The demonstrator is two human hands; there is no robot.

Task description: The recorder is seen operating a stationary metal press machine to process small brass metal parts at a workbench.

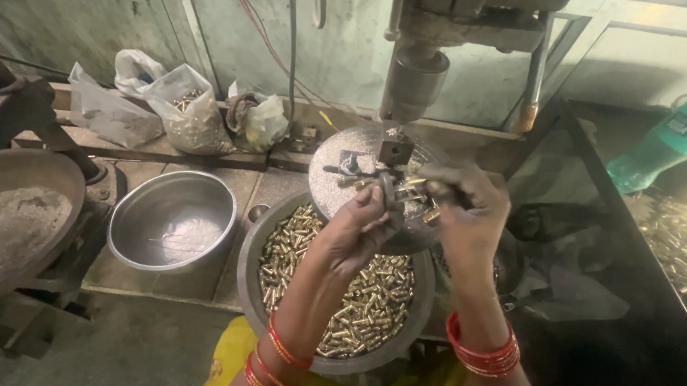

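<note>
From the head camera I see my left hand [360, 223] pinching a small brass piece [395, 193] at the near edge of the drill's round table [343, 181]. My right hand [466, 211] grips more brass pieces, fingers curled. A pan of brass pieces [339, 292] sits below them.
</note>
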